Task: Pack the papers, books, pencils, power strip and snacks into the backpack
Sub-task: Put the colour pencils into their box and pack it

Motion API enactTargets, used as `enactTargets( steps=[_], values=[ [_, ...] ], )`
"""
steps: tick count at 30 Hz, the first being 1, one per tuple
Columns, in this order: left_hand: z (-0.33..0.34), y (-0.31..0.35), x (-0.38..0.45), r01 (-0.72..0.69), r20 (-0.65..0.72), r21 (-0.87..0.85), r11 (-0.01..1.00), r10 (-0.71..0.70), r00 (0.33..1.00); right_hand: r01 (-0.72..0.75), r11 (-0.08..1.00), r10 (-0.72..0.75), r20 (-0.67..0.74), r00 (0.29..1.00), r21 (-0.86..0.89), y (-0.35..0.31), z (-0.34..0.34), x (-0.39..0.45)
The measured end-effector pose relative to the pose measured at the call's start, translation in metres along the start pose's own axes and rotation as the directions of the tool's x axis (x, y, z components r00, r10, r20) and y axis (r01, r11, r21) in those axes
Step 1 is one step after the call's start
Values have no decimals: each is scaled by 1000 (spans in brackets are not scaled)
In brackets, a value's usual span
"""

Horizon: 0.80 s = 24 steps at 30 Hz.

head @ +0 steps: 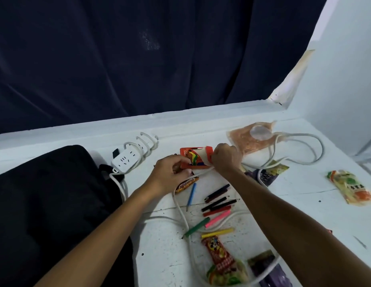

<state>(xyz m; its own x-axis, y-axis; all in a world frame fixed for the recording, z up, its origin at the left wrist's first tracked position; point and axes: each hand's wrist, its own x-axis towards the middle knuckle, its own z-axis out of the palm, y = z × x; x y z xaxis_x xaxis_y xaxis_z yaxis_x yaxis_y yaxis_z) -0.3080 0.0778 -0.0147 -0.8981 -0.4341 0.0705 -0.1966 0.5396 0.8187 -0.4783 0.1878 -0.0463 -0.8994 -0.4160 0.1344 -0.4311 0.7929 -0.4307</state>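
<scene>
- Head view: both hands meet over an orange pencil box [196, 157] at the middle of the white tabletop [294, 195].
- Left hand [170, 175] grips the box's near left corner, fingers curled tight.
- Right hand [227, 157] pinches the box's open right end, fingers closed on the flap.
- Loose coloured pencils [216, 210] lie scattered just in front of the box, over a white cable [181, 212].
- Power strip [126, 160] sits left of the box, touching the black backpack [50, 204], which lies flat at the tabletop's left edge.
- Snack packets: a chocolate bar [186, 184] under the left wrist, a red packet [219, 254] near the front edge, a yellow one [351, 186] far right.
</scene>
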Motion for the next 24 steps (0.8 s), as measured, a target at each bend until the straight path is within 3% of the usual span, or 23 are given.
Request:
enactTargets(
  steps=[2, 6, 9, 12, 15, 18, 21, 24],
  values=[
    [-1, 4, -1, 32, -32, -39, 999, -34, 999, -7, 995, 8, -15, 1000, 104, 3, -3, 4],
    [-3, 17, -4, 33, -79, -73, 997, -39, 996, 67, 991, -45, 182, 982, -117, -7, 1, 3],
    [-4, 23, -8, 43, -76, -52, 998, -47, 996, 35, 996, -25, 123, 992, -84, -14, 4, 2],
    [-9, 29, -9, 51, -94, -10, 999, -52, 994, 11, 989, -15, 24, 1000, 147, -15, -3, 6],
    [-17, 35, -3, 16, -193, 80, 997, 0, 981, 29, 834, -65, 47, 997, 551, -22, -31, 14],
    [-26, 47, 2, -101, -282, 210, 972, 160, 946, 109, 697, -242, 90, 966, 708, -35, -77, 13],
    [-34, 65, -2, -143, -190, 235, 962, 189, 963, 182, 632, -425, 140, 894, 754, -39, -119, -1],
    [-34, 75, -16, -186, 11, -2, 982, 186, 982, 198, 596, -534, 200, 822, 778, -37, -143, -19]
  ],
)
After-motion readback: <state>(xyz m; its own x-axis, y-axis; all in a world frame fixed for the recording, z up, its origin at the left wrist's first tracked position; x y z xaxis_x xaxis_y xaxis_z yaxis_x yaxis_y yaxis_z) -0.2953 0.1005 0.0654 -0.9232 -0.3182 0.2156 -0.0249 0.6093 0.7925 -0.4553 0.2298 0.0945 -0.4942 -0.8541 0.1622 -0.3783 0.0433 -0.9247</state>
